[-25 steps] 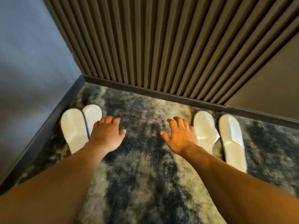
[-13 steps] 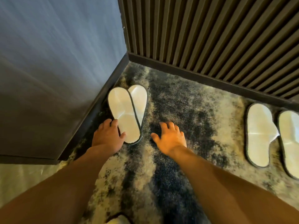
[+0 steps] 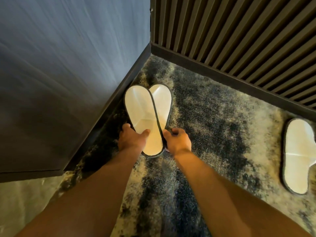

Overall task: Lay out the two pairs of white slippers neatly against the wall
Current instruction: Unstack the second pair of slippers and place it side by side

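One pair of white slippers with dark trim lies in the corner of the carpet, toes toward the slatted wall. The left slipper (image 3: 138,106) overlaps the right slipper (image 3: 162,100), and their heels cross. My left hand (image 3: 131,141) grips the left slipper's heel end, thumb on the insole and fingers round its outer edge. My right hand (image 3: 178,141) is curled on the right slipper's heel edge, which is mostly hidden under the left one. One slipper of the other pair (image 3: 297,154) lies flat at the right edge of the view; its mate is out of frame.
A smooth blue-grey wall (image 3: 68,57) with a dark baseboard (image 3: 109,106) runs along the left. A dark slatted wall (image 3: 239,31) closes the far side. Mottled blue and cream carpet (image 3: 213,125) stretches between the two pairs.
The view has swung left and closer to the corner pair. Both hands went from open above the carpet to closing on the heels of the overlapping slippers.
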